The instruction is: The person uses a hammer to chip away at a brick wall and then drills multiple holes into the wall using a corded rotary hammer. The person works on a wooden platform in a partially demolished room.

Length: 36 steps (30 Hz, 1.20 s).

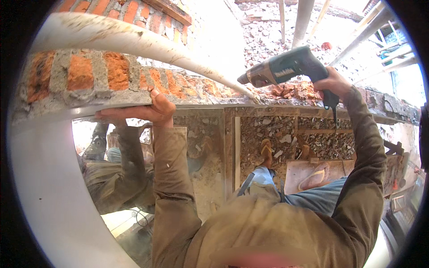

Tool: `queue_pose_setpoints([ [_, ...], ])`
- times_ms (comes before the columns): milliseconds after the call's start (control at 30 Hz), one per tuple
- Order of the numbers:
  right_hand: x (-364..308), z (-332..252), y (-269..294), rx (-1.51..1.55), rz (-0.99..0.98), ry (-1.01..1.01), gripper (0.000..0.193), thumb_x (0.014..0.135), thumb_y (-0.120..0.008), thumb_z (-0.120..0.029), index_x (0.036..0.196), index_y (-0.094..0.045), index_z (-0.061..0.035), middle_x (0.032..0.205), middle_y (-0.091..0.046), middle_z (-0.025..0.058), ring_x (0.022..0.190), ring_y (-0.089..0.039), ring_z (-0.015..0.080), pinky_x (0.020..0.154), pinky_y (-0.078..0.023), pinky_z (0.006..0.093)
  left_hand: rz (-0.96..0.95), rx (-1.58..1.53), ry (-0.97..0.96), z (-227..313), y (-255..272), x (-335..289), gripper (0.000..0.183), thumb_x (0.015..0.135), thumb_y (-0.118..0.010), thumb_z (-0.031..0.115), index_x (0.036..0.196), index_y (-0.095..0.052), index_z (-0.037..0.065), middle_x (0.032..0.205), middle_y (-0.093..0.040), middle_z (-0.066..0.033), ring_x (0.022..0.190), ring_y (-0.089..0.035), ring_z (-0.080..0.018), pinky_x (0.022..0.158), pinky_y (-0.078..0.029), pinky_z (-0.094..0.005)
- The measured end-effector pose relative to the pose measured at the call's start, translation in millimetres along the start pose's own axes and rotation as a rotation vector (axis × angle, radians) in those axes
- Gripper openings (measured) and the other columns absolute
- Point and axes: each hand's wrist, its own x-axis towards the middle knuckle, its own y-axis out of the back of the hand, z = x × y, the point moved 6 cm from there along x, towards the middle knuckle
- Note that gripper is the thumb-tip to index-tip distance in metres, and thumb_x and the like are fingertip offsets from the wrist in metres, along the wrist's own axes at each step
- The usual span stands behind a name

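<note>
My right hand is wrapped round the handle of a corded power drill with a dark green and grey body. Its chuck points left, above the broken top of the brick wall, and its black cable hangs down past the wall edge. At the left, my left hand rests against the underside of the brick-and-mortar edge. Its fingers lie stretched out to the left along a pale frame, and its thumb points up onto the mortar. Nothing shows in that hand.
A long white pipe slopes across the brickwork above my left hand. Below, dusty glass reflects my arm. My sandalled feet stand low down, one near a board above rubble. Poles rise at the far right.
</note>
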Motion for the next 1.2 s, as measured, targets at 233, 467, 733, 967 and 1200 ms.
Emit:
queue_pose_setpoints([
  [233, -20, 23, -20, 0.203, 0.09, 0.052, 0.048, 0.08, -0.075, -0.013, 0.121, -0.058, 0.0053, 0.087, -0.061, 0.0058, 0.066, -0.062, 0.0147, 0.06, -0.055, 0.0327, -0.001, 0.05, -0.039, 7, 3, 4, 0.117, 0.093, -0.051, 0.057, 0.16, 0.019, -0.007, 0.165, 0.021, -0.0357, 0.156, 0.015, -0.0519, 0.125, -0.008, -0.0686],
  [467, 8, 53, 4, 0.182, 0.14, 0.026, 0.042, 0.085, -0.072, -0.023, 0.118, -0.063, 0.0032, 0.083, -0.062, 0.0047, 0.065, -0.06, 0.0152, 0.06, -0.049, 0.0266, 0.046, 0.12, -0.089, 4, 5, 5, 0.115, 0.094, -0.05, 0.061, 0.161, 0.014, -0.008, 0.167, 0.019, -0.0342, 0.157, 0.016, -0.0498, 0.125, 0.002, -0.0682],
  [733, 43, 46, 34, -0.003, 0.196, -0.145, 0.024, 0.077, -0.07, -0.005, 0.098, -0.062, 0.0036, 0.071, -0.061, 0.0072, 0.056, -0.061, 0.0166, 0.052, -0.058, 0.0335, 0.047, 0.011, -0.056, 1, 2, 0, 0.119, 0.093, -0.055, 0.056, 0.158, 0.018, -0.012, 0.165, 0.019, -0.0371, 0.156, 0.016, -0.051, 0.125, 0.005, -0.0636],
  [967, 24, 62, 11, 0.056, 0.223, -0.1, 0.023, 0.078, -0.071, -0.005, 0.098, -0.062, 0.003, 0.07, -0.061, 0.0069, 0.053, -0.06, 0.0161, 0.052, -0.055, 0.0328, 0.046, 0.131, -0.084, 1, 2, -1, 0.12, 0.092, -0.055, 0.059, 0.159, 0.014, -0.013, 0.165, 0.014, -0.0394, 0.156, 0.015, -0.0529, 0.124, 0.003, -0.0676],
  [1200, 36, 46, 23, 0.083, 0.185, -0.042, 0.025, 0.081, -0.075, -0.008, 0.1, -0.062, 0.0016, 0.072, -0.061, 0.0053, 0.055, -0.061, 0.0143, 0.05, -0.053, 0.0303, 0.055, 0.13, -0.067, 2, -1, -1, 0.12, 0.094, -0.054, 0.062, 0.159, 0.012, -0.014, 0.165, 0.015, -0.0401, 0.155, 0.016, -0.0542, 0.123, 0.005, -0.0676],
])
